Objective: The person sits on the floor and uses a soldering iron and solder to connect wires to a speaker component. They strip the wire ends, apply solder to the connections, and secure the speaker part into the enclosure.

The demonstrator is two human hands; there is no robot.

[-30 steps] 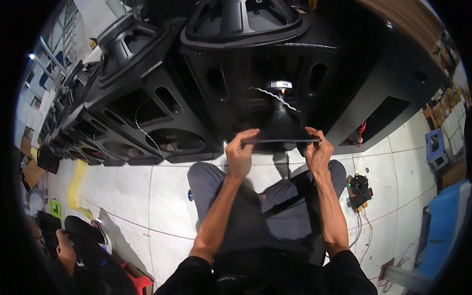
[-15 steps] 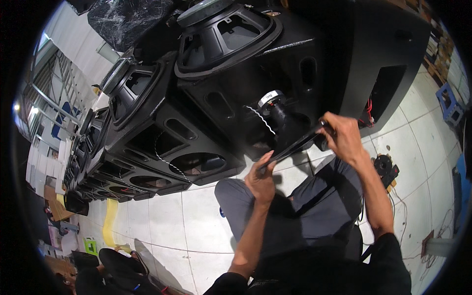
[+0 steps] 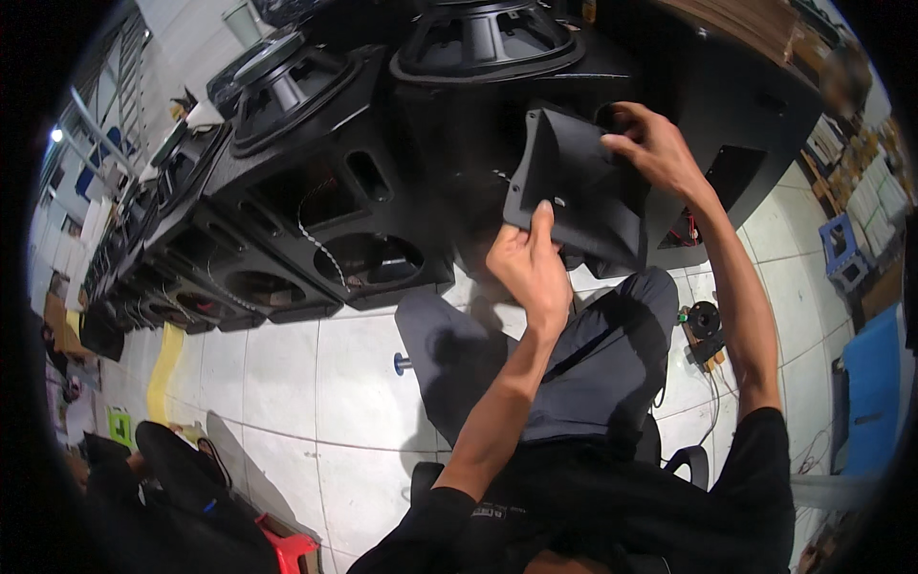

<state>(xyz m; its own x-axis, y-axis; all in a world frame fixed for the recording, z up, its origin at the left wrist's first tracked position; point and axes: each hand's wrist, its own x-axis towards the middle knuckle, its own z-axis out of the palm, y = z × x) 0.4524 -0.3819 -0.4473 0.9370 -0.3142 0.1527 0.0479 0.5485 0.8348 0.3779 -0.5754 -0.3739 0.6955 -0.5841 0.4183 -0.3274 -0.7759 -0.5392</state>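
Note:
A black speaker horn point(image 3: 585, 187), with a rectangular flared mouth and screw holes in its rim, hangs over my knees, its mouth facing me. My left hand point(image 3: 532, 273) grips the lower left rim, the thumb lying on its inner face. At the horn's upper right side, my right hand point(image 3: 660, 148) is closed with fingertips partly hidden behind it. The round driver seen on the horn's back earlier is out of sight now. Just beyond stands a black speaker cabinet point(image 3: 435, 124) with a large woofer point(image 3: 488, 43) lying face down on top.
More cabinets point(image 3: 287, 206) with round openings and twisted wires run off to the left. A black round part point(image 3: 705, 320) lies on the tiled floor point(image 3: 368, 383) at right. A blue stool point(image 3: 843, 251) stands farther right. Another person point(image 3: 182, 478) sits at lower left beside a red stool point(image 3: 290, 547).
The horn has been raised and turned so its mouth shows instead of its back and edge. Both hands have moved up with it. My view has shifted too.

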